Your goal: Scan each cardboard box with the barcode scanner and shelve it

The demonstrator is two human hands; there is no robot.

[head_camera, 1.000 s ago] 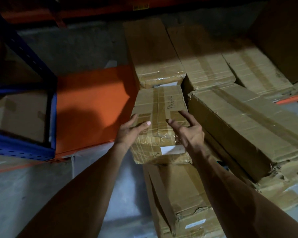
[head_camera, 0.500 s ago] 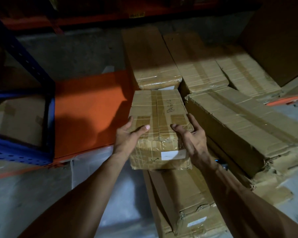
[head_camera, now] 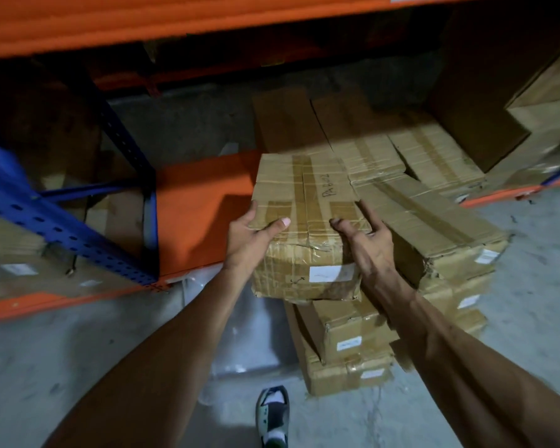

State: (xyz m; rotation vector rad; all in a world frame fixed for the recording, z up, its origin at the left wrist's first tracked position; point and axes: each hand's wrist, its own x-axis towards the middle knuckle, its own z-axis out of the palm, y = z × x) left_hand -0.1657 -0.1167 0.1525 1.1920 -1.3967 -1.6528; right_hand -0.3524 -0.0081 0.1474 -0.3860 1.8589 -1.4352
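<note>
box (head_camera: 307,221) lifted higher, hands (head_camera: 311,240) still gripping

cardboard box (head_camera: 307,221) | taped, white label | held level above stacked boxes (head_camera: 346,347)

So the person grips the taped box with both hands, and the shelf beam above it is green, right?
Not quite. The head view shows the beam is orange, not green. The rest holds: the left hand and right hand grip the taped box from either side.
</note>
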